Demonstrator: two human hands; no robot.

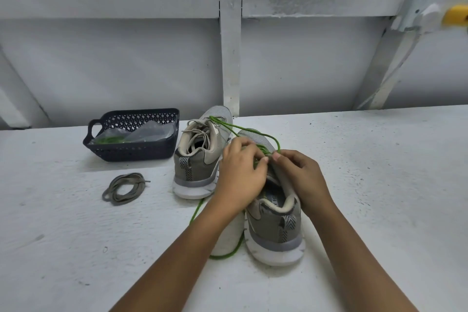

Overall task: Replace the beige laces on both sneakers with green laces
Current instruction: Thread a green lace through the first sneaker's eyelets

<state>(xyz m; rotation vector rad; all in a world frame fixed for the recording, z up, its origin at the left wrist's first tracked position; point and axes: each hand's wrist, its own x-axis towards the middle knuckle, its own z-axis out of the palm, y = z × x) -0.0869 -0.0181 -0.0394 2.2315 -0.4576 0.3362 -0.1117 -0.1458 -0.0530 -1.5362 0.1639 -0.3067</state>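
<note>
Table white-painted, matt, rough and scuffed; basket dark matt plastic lattice; bag clear glossy film; near sneaker and far sneaker mesh cloth, smooth matt white soles; green lace and beige lace matt woven cord.

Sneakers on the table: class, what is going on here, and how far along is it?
A person is threading a green lace into the near sneaker. The left hand and right hand both pinch it over the tongue. The far sneaker has its beige laces in. A removed lace lies coiled on the table, and a dark basket holds a bag with more green lace.
</note>
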